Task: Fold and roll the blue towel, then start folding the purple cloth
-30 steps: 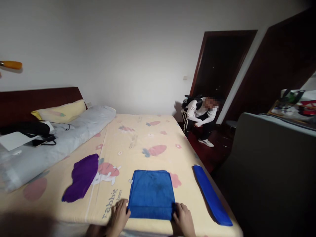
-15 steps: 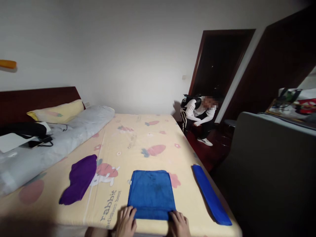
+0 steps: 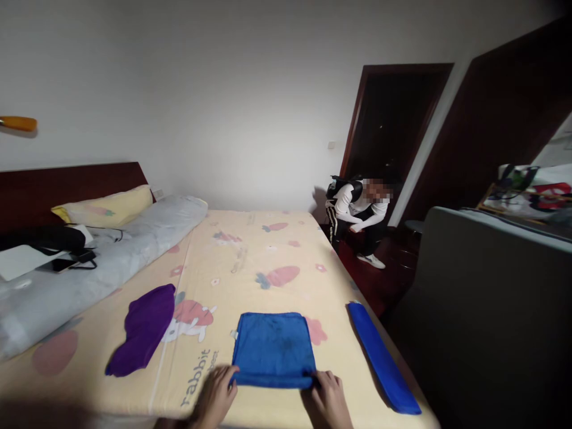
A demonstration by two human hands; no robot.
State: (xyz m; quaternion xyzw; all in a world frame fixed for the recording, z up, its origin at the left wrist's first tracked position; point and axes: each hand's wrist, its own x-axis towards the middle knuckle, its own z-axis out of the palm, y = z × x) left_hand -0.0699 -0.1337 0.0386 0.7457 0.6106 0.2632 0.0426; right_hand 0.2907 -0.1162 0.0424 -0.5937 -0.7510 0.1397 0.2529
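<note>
Filling most of the view, a bed (image 3: 250, 250) with a pale yellow carrot-print sheet runs away from the camera toward a dark wooden headboard (image 3: 67, 185) at the far left. A rolled grey duvet (image 3: 102, 262) lies along the bed's left side, its long axis running from the near left up toward a yellow pillow (image 3: 105, 205). At the far right corner of the bed another person (image 3: 357, 208) in a white top sits crouched before a dark doorway (image 3: 393, 131).

Near the bed's front edge lies a folded blue towel (image 3: 273, 348), roughly square and a little wider than deep, flat on the sheet, its near folded edge parallel to the mattress edge. To its right, well apart, a narrow folded blue cloth (image 3: 382, 357) lies with its long axis running from the near right back toward the middle of the bed. To the left, a crumpled purple cloth (image 3: 143, 328) stretches diagonally.

The left hand (image 3: 214, 396) pinches the towel's near left corner, fingers closed on the fabric. The right hand (image 3: 328, 399) grips the near right corner likewise.
</note>
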